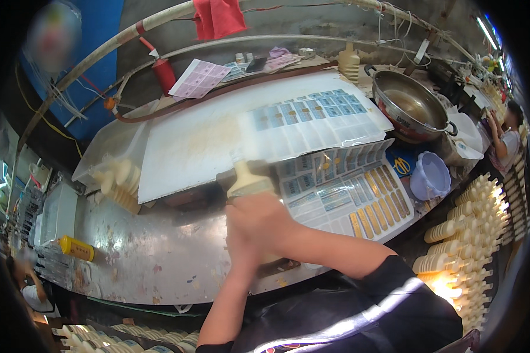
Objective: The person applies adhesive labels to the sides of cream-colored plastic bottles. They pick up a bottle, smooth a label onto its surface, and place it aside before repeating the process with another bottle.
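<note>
A cream-coloured bottle (247,182) with a narrow neck is in front of me, neck pointing away, over the near edge of the white board (182,150). My right hand (268,217) is closed round its near part. My left hand (240,238) is closed there too, pressed against the right, and the overlap hides most of its fingers. Just right of the bottle is a sheet of gold strips and blue labels (341,200). Further away, a clear sheet with rows of blue labels (303,112) lies on the board.
A two-handled metal pan (409,100) holding liquid stands at right, near a lilac basin (430,176). To the left are a clear plastic tub (115,141) and a yellow bottle (76,248). Rows of cream bottles (465,235) stand at right. A pipe (265,39) crosses the back.
</note>
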`<state>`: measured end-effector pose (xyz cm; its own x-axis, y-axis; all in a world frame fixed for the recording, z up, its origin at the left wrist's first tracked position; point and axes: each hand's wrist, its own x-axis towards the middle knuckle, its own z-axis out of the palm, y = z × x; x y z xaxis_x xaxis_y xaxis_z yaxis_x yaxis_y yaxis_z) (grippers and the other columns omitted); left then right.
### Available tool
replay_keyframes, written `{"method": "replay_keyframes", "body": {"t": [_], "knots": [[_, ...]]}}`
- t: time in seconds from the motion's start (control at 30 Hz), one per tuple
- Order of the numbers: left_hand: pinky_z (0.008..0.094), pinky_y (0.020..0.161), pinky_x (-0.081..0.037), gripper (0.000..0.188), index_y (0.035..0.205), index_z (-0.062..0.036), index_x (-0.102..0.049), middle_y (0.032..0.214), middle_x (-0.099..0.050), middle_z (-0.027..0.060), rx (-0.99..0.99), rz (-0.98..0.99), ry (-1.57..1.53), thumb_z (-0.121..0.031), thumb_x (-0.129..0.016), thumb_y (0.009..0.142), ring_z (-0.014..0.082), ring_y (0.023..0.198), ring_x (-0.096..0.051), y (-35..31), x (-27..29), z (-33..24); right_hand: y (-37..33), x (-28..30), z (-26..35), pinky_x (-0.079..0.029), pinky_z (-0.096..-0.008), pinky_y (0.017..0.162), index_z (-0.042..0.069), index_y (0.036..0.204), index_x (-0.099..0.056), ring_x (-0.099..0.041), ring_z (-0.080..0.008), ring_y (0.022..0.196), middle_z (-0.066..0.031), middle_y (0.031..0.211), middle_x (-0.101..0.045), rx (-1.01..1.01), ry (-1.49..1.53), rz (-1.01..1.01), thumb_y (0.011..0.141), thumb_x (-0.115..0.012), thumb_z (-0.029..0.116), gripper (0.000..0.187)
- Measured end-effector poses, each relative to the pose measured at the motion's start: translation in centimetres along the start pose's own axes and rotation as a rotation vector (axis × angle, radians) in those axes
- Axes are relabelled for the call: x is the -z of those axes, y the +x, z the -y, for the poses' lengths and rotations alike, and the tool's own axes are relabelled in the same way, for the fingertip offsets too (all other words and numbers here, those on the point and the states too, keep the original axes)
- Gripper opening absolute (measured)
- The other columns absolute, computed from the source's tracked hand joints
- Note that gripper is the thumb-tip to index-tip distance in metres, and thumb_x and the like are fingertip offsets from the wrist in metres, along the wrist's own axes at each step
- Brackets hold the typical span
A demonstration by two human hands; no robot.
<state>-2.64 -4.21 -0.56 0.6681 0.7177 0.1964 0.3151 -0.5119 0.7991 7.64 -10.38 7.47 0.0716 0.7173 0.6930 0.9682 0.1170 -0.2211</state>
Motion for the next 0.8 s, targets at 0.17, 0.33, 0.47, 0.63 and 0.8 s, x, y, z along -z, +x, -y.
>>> {"method": "replay_keyframes", "body": {"t": [0.17,0.33,0.47,0.63,0.8], "knots": [[0.0429,0.098,-0.052,0.069,0.151,-0.0058,-0.036,0.139,-0.057,0.0189,0.044,0.090,0.020,-0.030,-0.069,0.095,0.0324,0.127,-0.059,0.2,0.7,-1.6,2.1,0.3,1.4,-0.054,-0.0397,0.070,0.007,0.083,-0.061,-0.070,-0.0257,0.081,-0.0096,0.080,-0.062,-0.136,-0.039,0.211,0.071,-0.070,0.008,0.015],[0.0455,0.113,-0.040,0.102,0.162,-0.0089,-0.022,0.153,-0.040,0.0256,0.013,-0.041,-0.032,-0.039,-0.078,0.083,0.0417,0.137,-0.047,-0.6,1.9,-4.4,0.3,2.1,-4.4,-0.056,-0.0439,0.082,0.005,0.114,-0.070,-0.071,-0.0351,0.093,-0.0124,0.103,-0.073,-0.525,0.196,-0.047,0.091,-0.066,0.013,0.025],[0.0483,0.116,-0.037,0.108,0.164,-0.0096,-0.016,0.154,-0.037,0.0278,0.085,0.063,0.026,-0.028,-0.079,0.078,0.0434,0.141,-0.042,-0.1,1.7,-5.2,-5.1,2.4,-9.9,-0.056,-0.0360,0.081,0.008,0.118,-0.073,-0.073,-0.0286,0.088,-0.0127,0.104,-0.075,-0.778,0.353,-0.121,0.095,-0.066,0.017,0.026],[0.0469,0.115,-0.039,0.104,0.163,-0.0046,-0.015,0.154,-0.036,0.0274,0.152,0.039,-0.144,-0.021,-0.075,0.079,0.0416,0.139,-0.045,-1.3,1.4,-3.2,-5.9,6.7,-16.6,-0.052,-0.0361,0.074,0.004,0.089,-0.077,-0.069,-0.0270,0.076,-0.0148,0.088,-0.075,-1.058,0.282,-0.116,0.090,-0.067,0.026,0.024],[0.0446,0.117,-0.035,0.096,0.161,0.0007,-0.018,0.154,-0.037,0.0263,0.156,-0.010,-0.322,-0.013,-0.070,0.080,0.0374,0.140,-0.043,-3.1,0.6,-2.3,-3.8,8.8,-23.6,-0.055,-0.0461,0.083,0.004,0.100,-0.075,-0.068,-0.0392,0.097,-0.0191,0.107,-0.071,-0.729,-0.388,-0.051,0.088,-0.061,0.020,0.025]]}}
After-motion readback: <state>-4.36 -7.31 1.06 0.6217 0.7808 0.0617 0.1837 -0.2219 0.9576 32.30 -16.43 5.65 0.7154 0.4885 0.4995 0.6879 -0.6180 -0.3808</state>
